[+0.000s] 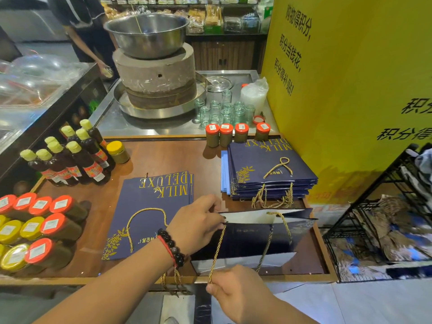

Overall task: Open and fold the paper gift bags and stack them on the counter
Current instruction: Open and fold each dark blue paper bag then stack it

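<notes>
A navy paper gift bag with gold cord handles is held open above the wooden counter, its white inside showing. My left hand pinches the bag's far rim at its left end. My right hand grips the near rim and a gold handle cord. To the left, a couple of flat navy bags printed "MILK DELUXE" lie on the counter. A thick stack of flat bags sits at the back right.
Dark sauce bottles and red- and yellow-lidded jars crowd the counter's left. Four red-lidded jars line the back edge. Behind stand a stone mill with a steel bowl and glass jars. A black wire rack is at the right.
</notes>
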